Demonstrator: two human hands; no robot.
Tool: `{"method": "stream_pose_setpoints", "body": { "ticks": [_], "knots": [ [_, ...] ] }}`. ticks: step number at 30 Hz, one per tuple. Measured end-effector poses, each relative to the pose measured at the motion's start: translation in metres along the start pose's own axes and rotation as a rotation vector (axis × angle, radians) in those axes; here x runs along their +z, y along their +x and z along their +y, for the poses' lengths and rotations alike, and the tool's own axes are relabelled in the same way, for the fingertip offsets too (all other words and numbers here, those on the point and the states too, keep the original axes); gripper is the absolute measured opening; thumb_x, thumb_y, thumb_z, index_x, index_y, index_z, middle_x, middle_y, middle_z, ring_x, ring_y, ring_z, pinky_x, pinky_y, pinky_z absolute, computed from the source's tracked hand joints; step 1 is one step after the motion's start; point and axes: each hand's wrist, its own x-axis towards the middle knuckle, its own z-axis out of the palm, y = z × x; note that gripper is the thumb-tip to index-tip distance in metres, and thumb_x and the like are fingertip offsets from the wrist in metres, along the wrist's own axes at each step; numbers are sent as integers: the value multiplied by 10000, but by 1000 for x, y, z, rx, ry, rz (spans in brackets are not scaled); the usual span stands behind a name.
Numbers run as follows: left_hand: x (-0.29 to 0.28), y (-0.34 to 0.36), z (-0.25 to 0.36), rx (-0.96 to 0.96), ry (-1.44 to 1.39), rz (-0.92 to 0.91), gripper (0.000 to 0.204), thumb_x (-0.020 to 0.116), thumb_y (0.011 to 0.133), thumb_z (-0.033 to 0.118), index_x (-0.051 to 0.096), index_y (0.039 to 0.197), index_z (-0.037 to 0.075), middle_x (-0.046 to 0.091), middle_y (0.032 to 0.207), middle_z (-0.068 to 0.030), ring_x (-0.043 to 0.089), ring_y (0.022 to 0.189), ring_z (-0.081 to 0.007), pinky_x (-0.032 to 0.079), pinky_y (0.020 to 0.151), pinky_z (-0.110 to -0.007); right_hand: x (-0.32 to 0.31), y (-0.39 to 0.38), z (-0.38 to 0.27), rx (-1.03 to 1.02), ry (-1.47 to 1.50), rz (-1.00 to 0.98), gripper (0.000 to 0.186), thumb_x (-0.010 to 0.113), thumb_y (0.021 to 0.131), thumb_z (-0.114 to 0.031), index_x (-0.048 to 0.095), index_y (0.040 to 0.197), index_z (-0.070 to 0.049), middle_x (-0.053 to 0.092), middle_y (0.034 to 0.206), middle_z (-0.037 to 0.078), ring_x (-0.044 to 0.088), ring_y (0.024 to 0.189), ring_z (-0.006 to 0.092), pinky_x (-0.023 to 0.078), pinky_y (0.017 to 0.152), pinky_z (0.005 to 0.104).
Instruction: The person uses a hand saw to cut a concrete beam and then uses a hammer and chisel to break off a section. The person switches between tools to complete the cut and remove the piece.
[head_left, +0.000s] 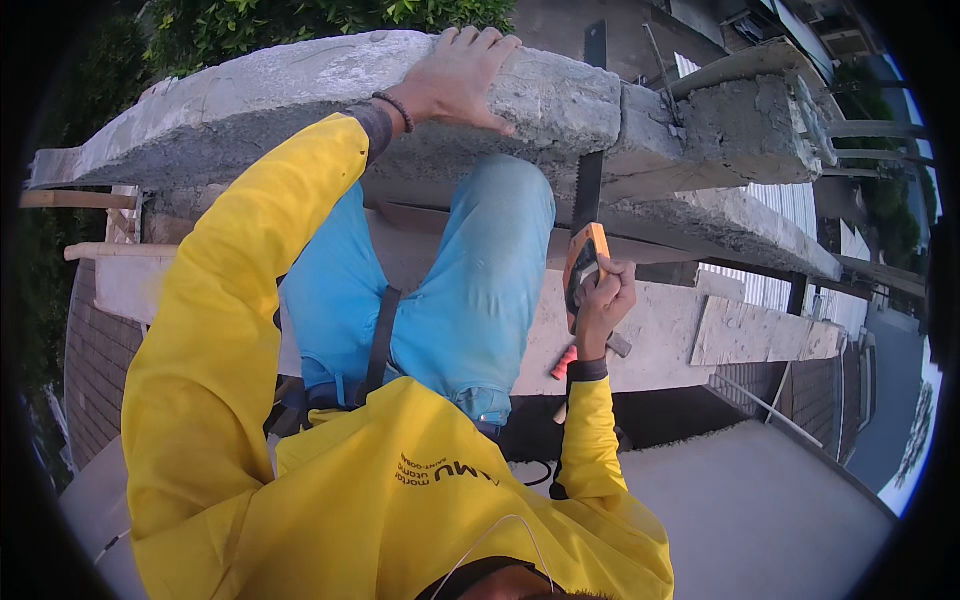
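My right hand (606,300) is closed round the orange and black handle of a handsaw (588,192). The toothed dark blade points away from me and meets the rough grey concrete-like beam (560,105). Its tip shows past the far edge; the middle stretch is hidden by the beam, so I cannot tell how deep it sits. A narrow vertical gap runs through the beam just right of the blade. My left hand (462,78) rests on top of the beam, left of the saw, fingers spread over the far edge and thumb on the near side.
Beneath my right wrist are a hammer head (619,345) and a red grip (565,362). My legs in blue trousers (490,270) press up near the beam. A pale board (765,333) lies to the right. Leafy plants (330,22) grow beyond; a lower floor (740,490) lies below.
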Motion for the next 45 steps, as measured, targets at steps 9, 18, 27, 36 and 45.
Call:
{"method": "stream_pose_setpoints", "body": {
  "ticks": [9,18,27,36,45],
  "knots": [
    [3,-2,-2,2,28,2,1249,887,660,740,422,1602,67,524,1476,-197,489,1395,-405,367,1192,-527,-65,-69,29,212,104,65,247,413,1037,-26,646,958,-10,522,723,-9,405,517,28,291,470,198],
    [3,6,-7,21,62,-9,1228,851,694,757,410,1614,74,519,1470,-204,476,1404,-407,361,1201,-541,4,78,31,-43,32,-30,254,433,1020,-37,682,1003,8,511,729,-7,456,607,45,359,528,239],
    [12,-2,-7,20,-4,8,1222,863,668,762,444,1576,60,543,1458,-217,501,1380,-414,371,1177,-549,-68,-109,-22,140,169,73,247,412,1030,-23,628,911,-9,564,756,-2,441,548,24,320,507,189],
    [-13,3,5,0,-21,24,1224,865,660,755,457,1555,26,556,1442,-225,517,1352,-411,378,1159,-531,6,96,66,-58,62,-95,242,440,1011,-8,676,980,33,488,706,-21,437,626,59,368,576,257],
    [-11,1,5,-22,-81,-30,1220,893,656,689,429,1573,32,523,1453,-212,491,1339,-418,363,1165,-532,-55,-95,-54,179,40,61,211,477,1018,-24,657,909,-5,530,704,-14,420,546,29,318,498,221]
  ]
}}
